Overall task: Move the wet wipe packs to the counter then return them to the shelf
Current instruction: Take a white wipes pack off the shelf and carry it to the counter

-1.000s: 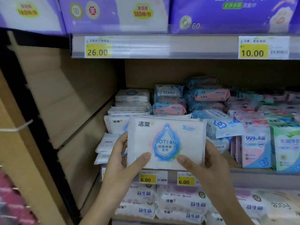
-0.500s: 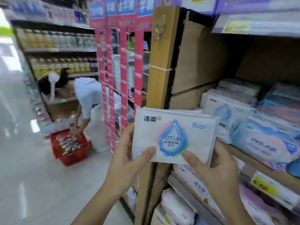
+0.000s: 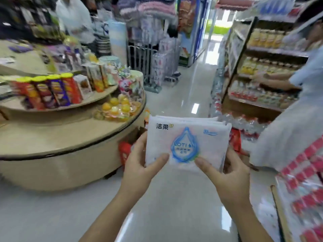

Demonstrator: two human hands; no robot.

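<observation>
A stack of white wet wipe packs (image 3: pixel 187 142) with a blue water-drop print is held upright in front of me at the frame's centre. My left hand (image 3: pixel 139 165) grips its lower left edge, thumb on the front face. My right hand (image 3: pixel 229 170) grips the lower right edge, thumb also on the front. The rounded beige counter (image 3: pixel 57 140) lies to the left, its top bare near the edge. The shelf that held the packs is out of view.
On the counter stand chip cans (image 3: pixel 47 91), snack boxes and wrapped fruit cups (image 3: pixel 118 107). A person in light clothes (image 3: pixel 293 119) reaches into the drinks shelf (image 3: pixel 262 70) at right. Another person (image 3: pixel 75 20) stands behind the counter. A glossy aisle floor (image 3: pixel 188 91) runs ahead.
The view has swung left, away from the wipe shelf, to the aisle and counter. Both hands have kept their grip on the packs throughout.
</observation>
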